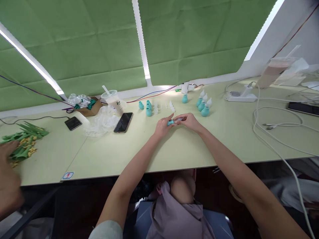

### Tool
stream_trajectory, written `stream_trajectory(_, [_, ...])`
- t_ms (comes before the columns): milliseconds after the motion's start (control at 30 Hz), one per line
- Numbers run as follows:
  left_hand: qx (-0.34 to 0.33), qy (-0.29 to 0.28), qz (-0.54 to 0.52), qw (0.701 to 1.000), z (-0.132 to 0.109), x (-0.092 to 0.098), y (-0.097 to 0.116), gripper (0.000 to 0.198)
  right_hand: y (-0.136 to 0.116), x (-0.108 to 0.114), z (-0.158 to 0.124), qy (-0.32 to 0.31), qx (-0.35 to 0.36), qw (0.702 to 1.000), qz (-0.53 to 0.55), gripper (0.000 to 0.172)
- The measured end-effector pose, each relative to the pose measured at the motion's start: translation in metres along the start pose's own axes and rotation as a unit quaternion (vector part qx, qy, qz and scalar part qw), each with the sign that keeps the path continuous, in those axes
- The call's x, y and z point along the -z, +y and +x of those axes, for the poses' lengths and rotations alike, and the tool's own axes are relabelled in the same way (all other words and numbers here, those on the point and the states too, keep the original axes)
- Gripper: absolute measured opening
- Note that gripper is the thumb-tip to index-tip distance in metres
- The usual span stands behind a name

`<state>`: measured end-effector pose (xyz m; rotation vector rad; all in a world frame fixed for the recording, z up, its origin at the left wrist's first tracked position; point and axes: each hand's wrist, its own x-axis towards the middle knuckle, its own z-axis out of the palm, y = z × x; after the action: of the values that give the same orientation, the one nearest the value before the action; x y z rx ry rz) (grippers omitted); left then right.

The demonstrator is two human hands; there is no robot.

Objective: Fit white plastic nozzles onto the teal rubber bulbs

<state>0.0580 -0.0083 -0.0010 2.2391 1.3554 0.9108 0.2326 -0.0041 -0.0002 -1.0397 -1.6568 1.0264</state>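
Over the middle of the table, my left hand (162, 126) is closed around a small teal rubber bulb (170, 122) lying sideways. My right hand (190, 121) pinches a translucent whitish tip (179, 119) close to the bulb's end; fingers hide whether the two touch. Just beyond my hands lie several loose white tips (171, 107). To their left stand several teal bulbs (149, 111) without tips. Toward the right, several teal bulbs (205, 111) stand upright with white pointed tips in them. Another teal bulb (184, 99) stands farther back.
On the left are a phone (124, 122), a crumpled plastic bag (103, 122), a lidded drink cup (113, 101) and a cardboard box (92, 108). A power strip (241, 96) and white cables (276, 108) lie right. Another person's hand (8, 172) reaches green-yellow pieces (25, 142) far left.
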Motion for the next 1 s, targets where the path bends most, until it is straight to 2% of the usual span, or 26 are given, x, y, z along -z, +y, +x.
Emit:
stream_trajectory(67, [0.019, 0.043, -0.054, 0.997, 0.002, -0.003, 0.002, 0.058, -0.005, -0.002, 0.003, 0.023, 0.013, 0.999, 0.021, 0.036])
stream_trajectory(133, [0.04, 0.077, -0.145, 0.986, 0.006, -0.005, 0.002, 0.059, -0.012, -0.003, 0.006, 0.057, 0.029, 0.996, 0.056, 0.053])
stream_trajectory(267, [0.077, 0.079, -0.302, 0.947, 0.014, -0.003, 0.0, 0.045, -0.016, -0.006, 0.012, 0.138, 0.065, 0.982, 0.109, 0.077])
stream_trajectory(300, [0.085, 0.079, -0.321, 0.94, 0.015, -0.001, -0.001, 0.044, -0.014, -0.008, 0.013, 0.138, 0.063, 0.981, 0.119, 0.081])
stream_trajectory(367, [0.091, 0.082, -0.35, 0.929, 0.014, 0.001, -0.002, 0.045, -0.007, -0.017, 0.014, 0.088, 0.036, 0.985, 0.142, 0.087])
stream_trajectory(467, [0.093, 0.108, -0.365, 0.92, 0.011, -0.003, -0.002, 0.043, 0.0, -0.034, 0.013, -0.029, -0.004, 0.985, 0.168, 0.079])
stream_trajectory(533, [0.102, 0.12, -0.331, 0.93, 0.009, -0.009, -0.001, 0.041, 0.001, -0.044, 0.013, -0.046, 0.0, 0.985, 0.165, 0.068])
stream_trajectory(667, [0.114, 0.133, -0.251, 0.952, 0.008, -0.018, 0.003, 0.04, 0.0, -0.047, 0.014, -0.007, 0.003, 0.989, 0.147, 0.051])
stream_trajectory(767, [0.087, 0.168, -0.197, 0.962, 0.008, -0.011, 0.006, 0.041, 0.001, -0.04, 0.016, 0.054, 0.011, 0.992, 0.115, 0.046])
stream_trajectory(867, [0.066, 0.268, -0.127, 0.953, 0.01, 0.007, 0.0, 0.041, 0.001, -0.031, 0.015, 0.138, 0.038, 0.989, 0.042, 0.044])
stream_trajectory(1000, [0.078, 0.422, -0.029, 0.903, 0.016, 0.037, -0.026, 0.037, -0.008, -0.022, 0.007, 0.195, 0.116, 0.973, -0.034, 0.029])
